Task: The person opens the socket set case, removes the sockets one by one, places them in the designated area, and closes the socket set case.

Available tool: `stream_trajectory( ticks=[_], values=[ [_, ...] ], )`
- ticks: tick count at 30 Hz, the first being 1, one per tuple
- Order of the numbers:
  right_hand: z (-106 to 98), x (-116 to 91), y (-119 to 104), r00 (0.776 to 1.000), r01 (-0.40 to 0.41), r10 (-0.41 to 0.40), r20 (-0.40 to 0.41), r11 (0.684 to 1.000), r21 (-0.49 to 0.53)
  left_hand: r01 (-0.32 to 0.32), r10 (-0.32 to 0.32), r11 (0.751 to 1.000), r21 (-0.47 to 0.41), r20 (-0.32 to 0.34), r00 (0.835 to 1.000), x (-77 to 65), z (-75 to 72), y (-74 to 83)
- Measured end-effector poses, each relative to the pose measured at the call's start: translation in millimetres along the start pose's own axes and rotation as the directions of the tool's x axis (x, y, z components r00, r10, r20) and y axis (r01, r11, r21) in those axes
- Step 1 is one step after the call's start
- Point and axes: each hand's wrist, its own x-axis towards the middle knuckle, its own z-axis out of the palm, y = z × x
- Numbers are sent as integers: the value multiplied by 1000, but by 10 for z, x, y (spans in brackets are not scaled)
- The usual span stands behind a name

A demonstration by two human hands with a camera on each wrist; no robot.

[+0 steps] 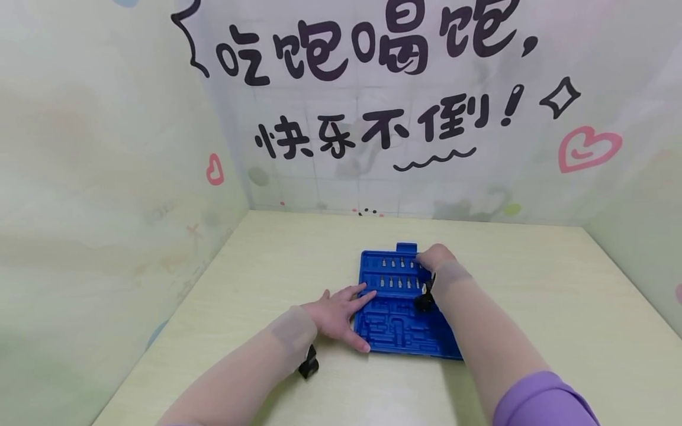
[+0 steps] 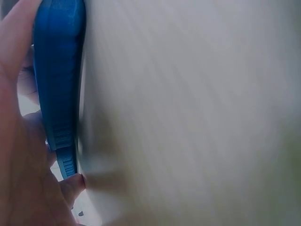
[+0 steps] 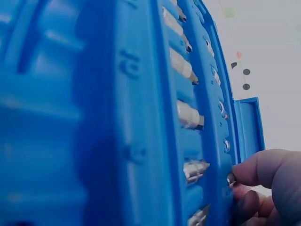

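metal bit (image 3: 230, 180) pinched by right hand (image 1: 436, 257), at far row of blue case (image 1: 383, 340); right wrist view shows this, head view hides it. case lies flat on tabletop (image 1: 277, 248), two rows of bits (image 1: 399, 283) along far half. left hand (image 1: 335, 316) spread wide against case's left edge; left wrist view alone shows ribbed side wall (image 2: 59, 94).

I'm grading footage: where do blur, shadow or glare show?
Head view: fairly crisp, with a soft shadow beside the right forearm. Left wrist view: tabletop blurred, darker beside the blue bit case. Right wrist view: pale glare and dark shadow on the bit case's blurred near part, highlights on driver bits.
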Motion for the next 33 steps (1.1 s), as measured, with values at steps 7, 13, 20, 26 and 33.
stream_trajectory(
  ticks=[7, 13, 20, 26, 33],
  values=[
    [25, -2, 66, 1000, -17, 17, -19, 999, 37, 1, -1, 1000, 17, 3, 1000, 26, 12, 12],
    [29, -45, 99, 999, 23, -22, -33, 999, 49, 3, -3, 1000, 18, 0, 1000, 27, 16, 14],
    [47, -54, 132, 998, 57, -55, -36, 996, 73, -6, 6, 1000, 17, -5, 1000, 22, -10, 9],
    [62, -32, 165, 994, 74, -60, -92, 985, 156, -6, 6, 1000, 14, -3, 1000, 25, -10, 3],
    [-191, -22, 242, 988, 140, -119, -97, 958, 251, -7, 7, 1000, 18, 3, 1000, 43, 17, 6]
  ],
)
